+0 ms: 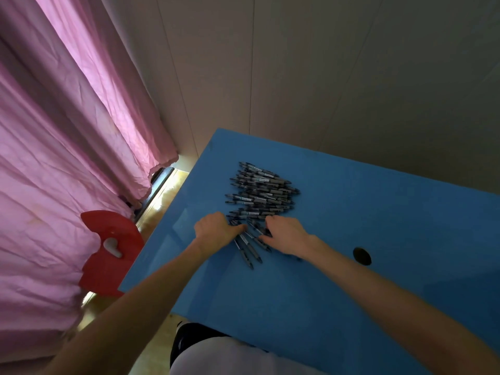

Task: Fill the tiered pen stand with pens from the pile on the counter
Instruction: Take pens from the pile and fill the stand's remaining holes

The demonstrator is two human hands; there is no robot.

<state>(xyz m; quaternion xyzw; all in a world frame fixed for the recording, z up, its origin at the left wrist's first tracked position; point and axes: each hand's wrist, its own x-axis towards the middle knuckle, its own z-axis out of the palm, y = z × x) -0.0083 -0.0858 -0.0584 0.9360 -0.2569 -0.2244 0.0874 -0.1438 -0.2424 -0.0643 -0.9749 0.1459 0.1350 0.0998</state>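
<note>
Pens (250, 246) lie gathered between both hands' curled fingers (240, 227).

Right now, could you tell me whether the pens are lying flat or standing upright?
Lying flat: the pens sprawl in a loose pile on the blue counter, none upright.

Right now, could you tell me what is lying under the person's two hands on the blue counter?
The near edge of the pen pile lies under both hands. The left hand grips a few pens; the right hand rests curled over others. How many pens the palms cover cannot be seen.
</note>
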